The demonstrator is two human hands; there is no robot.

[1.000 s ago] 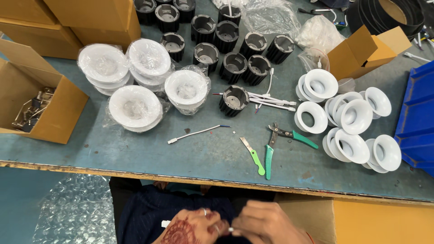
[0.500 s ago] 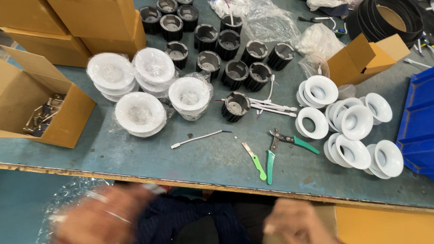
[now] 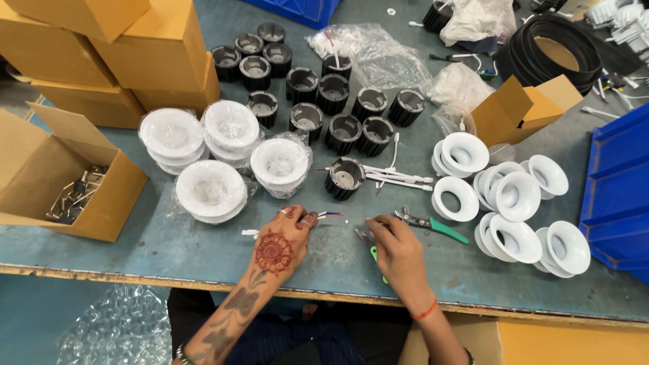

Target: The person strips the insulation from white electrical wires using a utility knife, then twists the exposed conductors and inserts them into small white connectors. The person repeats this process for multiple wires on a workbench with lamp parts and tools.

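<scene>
Centrally, low in the frame, a thin white cable with red and blue wire ends point(image 3: 323, 216) is pinched in the fingertips of the left hand point(image 3: 280, 245), which is closed upon it just above the blue-green table point(image 3: 155, 247). The cable is judged light, limp and slippery; it is best taken near the stripped ends, where the cores are stiffest, and not tugged.

- Right hand point(image 3: 399, 251): laid over the green-handled tweezers point(image 3: 371, 249), fingers curled onto them; whether they are fully gripped cannot be told.
- Green-handled cutters point(image 3: 433, 223): just right of the right hand, lying flat.
- Black finned housing point(image 3: 345, 177): above the hands, white leads trailing to the right.
- Further black housings point(image 3: 318, 88): grouped in the upper middle.
- Bagged white round covers point(image 3: 223, 155): four stacks, centre left.
- White trim rings point(image 3: 514, 199): clustered at the right.
- Open cardboard box of metal clips point(image 3: 74, 196): far left.
- Closed cardboard boxes point(image 3: 101, 47): upper left.
- Blue bin point(image 3: 618, 196): right edge.
</scene>
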